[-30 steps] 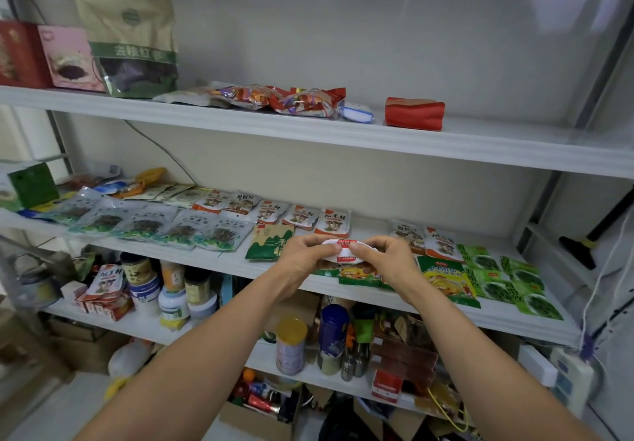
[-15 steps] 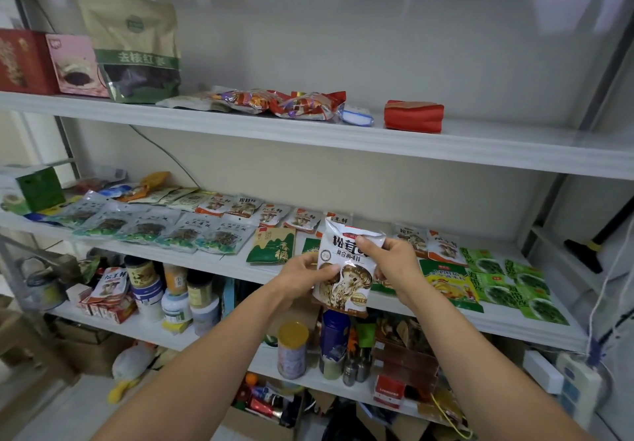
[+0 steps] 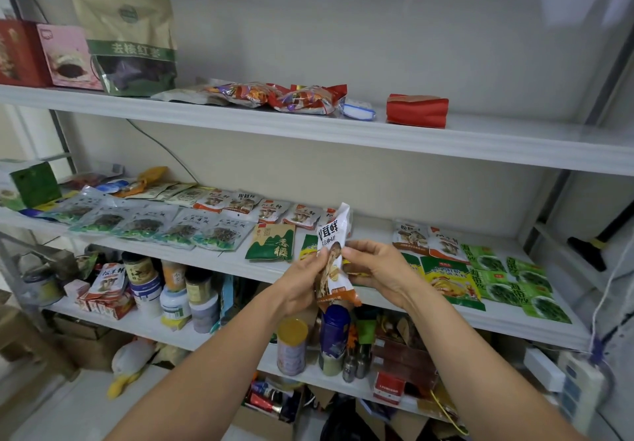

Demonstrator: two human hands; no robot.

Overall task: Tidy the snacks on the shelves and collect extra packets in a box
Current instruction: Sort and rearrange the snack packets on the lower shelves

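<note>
Top shelf (image 3: 480, 145): red box (image 3: 20, 52), pink box (image 3: 65, 58) and tall kraft pouch (image 3: 130, 35) standing at left; candy bags (image 3: 291, 97) and red packet (image 3: 417, 110) lying mid-shelf. Middle shelf (image 3: 212, 258): green box (image 3: 36, 183) far left, flat row of clear-fronted packets (image 3: 154, 227), mushroom packets (image 3: 240, 202) behind, green packets (image 3: 521, 279) at right end. Lower shelf (image 3: 144, 324): jars (image 3: 171, 289), small red cartons (image 3: 106, 303), cans (image 3: 291, 348).

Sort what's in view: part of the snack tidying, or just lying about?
Job: held packet, pinched by left hand and right hand; packet row on middle shelf; green packets.
Lying about: jars; tins; power strip.
</note>
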